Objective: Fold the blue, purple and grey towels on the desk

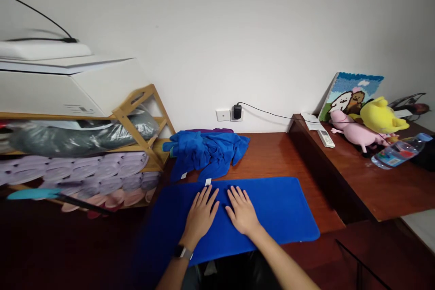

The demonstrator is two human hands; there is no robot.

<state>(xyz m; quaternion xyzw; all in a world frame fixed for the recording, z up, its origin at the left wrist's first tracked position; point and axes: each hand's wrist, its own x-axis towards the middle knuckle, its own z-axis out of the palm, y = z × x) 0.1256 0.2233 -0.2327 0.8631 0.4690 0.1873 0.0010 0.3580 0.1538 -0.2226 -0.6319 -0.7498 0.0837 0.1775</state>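
Note:
A blue towel (278, 208) lies spread out over the wooden table, its near edge reaching the table's front. My left hand (201, 217) rests flat on its middle, fingers stretched out, with a watch on the wrist. Just to the right, my right hand (242, 212) also lies flat on the cloth, fingers a little apart. Neither hand holds anything. Behind the spread towel sits a crumpled heap of blue cloths (207, 149), with a bit of purple cloth (217, 130) showing at its back. A small white tag (208, 182) shows at the towel's far edge.
At left stands a wooden rack (136, 131) with slippers (84, 167), a plastic-wrapped bundle (84, 138) and a white box (68, 86). On the right-hand table are a remote (326, 138), a pink plush toy (356, 133), a yellow plush (382, 115) and a bottle (397, 154). A charger (237, 111) is plugged into the wall.

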